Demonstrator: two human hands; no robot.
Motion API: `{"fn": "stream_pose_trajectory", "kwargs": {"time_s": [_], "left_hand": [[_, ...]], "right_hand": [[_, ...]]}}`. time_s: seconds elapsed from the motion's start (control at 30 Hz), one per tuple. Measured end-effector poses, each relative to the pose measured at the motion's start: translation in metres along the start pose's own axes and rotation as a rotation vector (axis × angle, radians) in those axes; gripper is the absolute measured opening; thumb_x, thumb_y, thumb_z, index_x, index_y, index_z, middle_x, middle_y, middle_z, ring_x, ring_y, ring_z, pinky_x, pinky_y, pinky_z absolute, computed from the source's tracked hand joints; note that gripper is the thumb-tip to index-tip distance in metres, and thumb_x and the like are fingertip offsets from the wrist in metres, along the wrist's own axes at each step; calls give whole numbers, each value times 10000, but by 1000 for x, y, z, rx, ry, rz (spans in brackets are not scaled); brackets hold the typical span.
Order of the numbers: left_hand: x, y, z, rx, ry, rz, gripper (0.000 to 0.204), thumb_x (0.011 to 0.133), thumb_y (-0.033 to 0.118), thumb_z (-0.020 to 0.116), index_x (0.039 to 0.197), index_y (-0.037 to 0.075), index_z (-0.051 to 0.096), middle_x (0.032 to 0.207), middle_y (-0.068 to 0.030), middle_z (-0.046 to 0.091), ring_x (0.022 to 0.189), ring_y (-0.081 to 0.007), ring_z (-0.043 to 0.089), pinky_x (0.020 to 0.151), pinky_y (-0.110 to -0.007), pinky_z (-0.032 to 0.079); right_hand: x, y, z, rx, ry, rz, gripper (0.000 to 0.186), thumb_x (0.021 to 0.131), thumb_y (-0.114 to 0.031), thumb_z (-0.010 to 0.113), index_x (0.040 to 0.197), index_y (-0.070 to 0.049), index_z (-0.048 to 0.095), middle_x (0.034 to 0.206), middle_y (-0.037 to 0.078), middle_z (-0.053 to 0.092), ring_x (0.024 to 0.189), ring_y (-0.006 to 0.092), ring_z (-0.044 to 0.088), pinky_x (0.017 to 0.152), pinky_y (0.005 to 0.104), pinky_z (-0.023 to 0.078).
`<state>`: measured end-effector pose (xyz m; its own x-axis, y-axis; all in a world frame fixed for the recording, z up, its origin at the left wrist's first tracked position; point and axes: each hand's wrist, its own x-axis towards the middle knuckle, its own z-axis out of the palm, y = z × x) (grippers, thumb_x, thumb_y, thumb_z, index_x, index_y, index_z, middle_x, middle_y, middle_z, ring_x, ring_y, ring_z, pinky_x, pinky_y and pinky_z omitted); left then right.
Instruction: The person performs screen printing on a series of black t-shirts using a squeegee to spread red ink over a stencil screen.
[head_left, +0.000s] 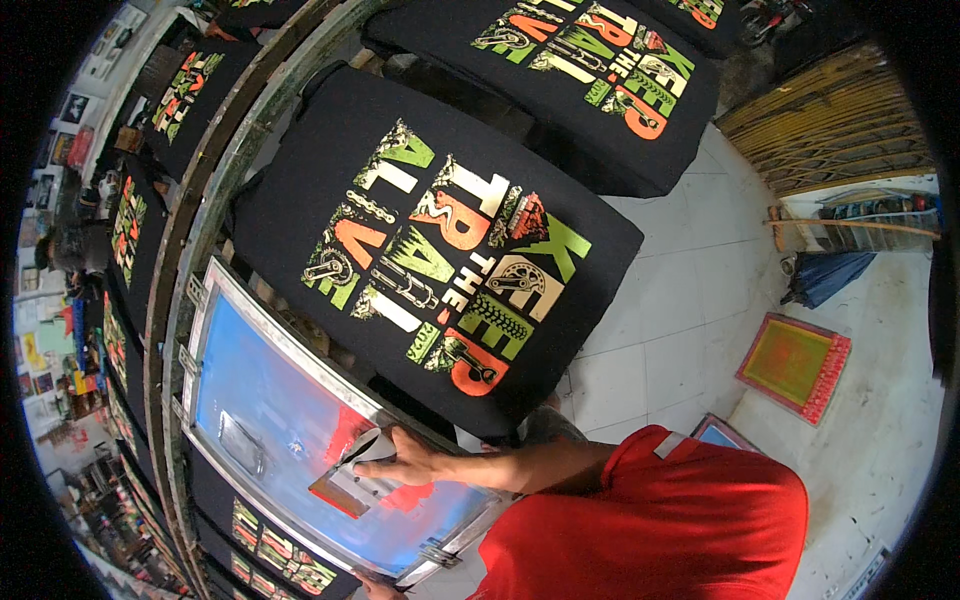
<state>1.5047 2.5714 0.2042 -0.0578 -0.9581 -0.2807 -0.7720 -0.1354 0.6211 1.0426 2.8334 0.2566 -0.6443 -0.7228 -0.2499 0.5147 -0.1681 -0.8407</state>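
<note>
We are looking down over a red shirt (660, 520) at the printing screen (300, 420), our landmark, a metal-framed blue mesh lying flat at the lower left. Our right hand (405, 462) is reaching across that mesh, fingers curled closed around the pale handle of a squeegee (355, 470), whose blade is resting in a patch of red ink (345, 440) near the middle of the screen. Our left hand (375, 590) is only peeking in at the bottom edge below the screen's frame, so we cannot tell whether it is gripping anything. We are judging the squeegee to be light and stiff, its rubber edge slick with wet ink, so it is best taken by the clean handle along the top; the mesh is taut and easily punctured, better handled by its frame. Just beyond the screen a black T-shirt (440, 250) is lying stretched on a board, carrying blocky lettering in orange, green and cream. Further beyond, a second matching shirt (590, 70) is sitting, and more are curving away left of the screen. Well to the right of the screen, a red-framed screen (795, 365) is lying on the white tiled floor (680, 300).
</note>
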Motion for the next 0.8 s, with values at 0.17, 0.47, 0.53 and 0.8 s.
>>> {"fn": "stream_pose_trajectory", "kwargs": {"time_s": [0.17,0.47,0.53,0.8], "left_hand": [[5,-18,-15,653,33,505,608,1045,211,468,1596,232,211,1395,-195,569,1114,-339,650,885,-439,559],[-1,-37,-15,303,97,238,549,1011,409,558,1459,95,506,1242,-166,654,965,-256,660,787,-386,552],[-6,-13,9,-13,101,65,553,1005,433,566,1355,5,583,1056,-138,671,838,-215,623,699,-367,517],[-28,27,15,-193,62,-27,578,969,478,621,1014,-91,711,748,-42,612,645,-122,503,562,-323,403]], "right_hand": [[-11,-32,-3,-2,22,162,925,724,-685,749,1238,63,568,1179,203,631,1127,315,579,1013,401,440],[-10,-30,-1,-34,137,34,847,791,-640,703,1280,39,575,1218,191,631,1158,302,573,1062,399,399],[0,-7,-5,-122,278,-193,636,842,-526,721,1202,-9,633,1145,139,671,1058,236,622,942,365,479],[10,0,-6,299,136,-98,403,897,-318,745,1180,-43,659,1048,60,718,902,161,689,811,354,556]]}}
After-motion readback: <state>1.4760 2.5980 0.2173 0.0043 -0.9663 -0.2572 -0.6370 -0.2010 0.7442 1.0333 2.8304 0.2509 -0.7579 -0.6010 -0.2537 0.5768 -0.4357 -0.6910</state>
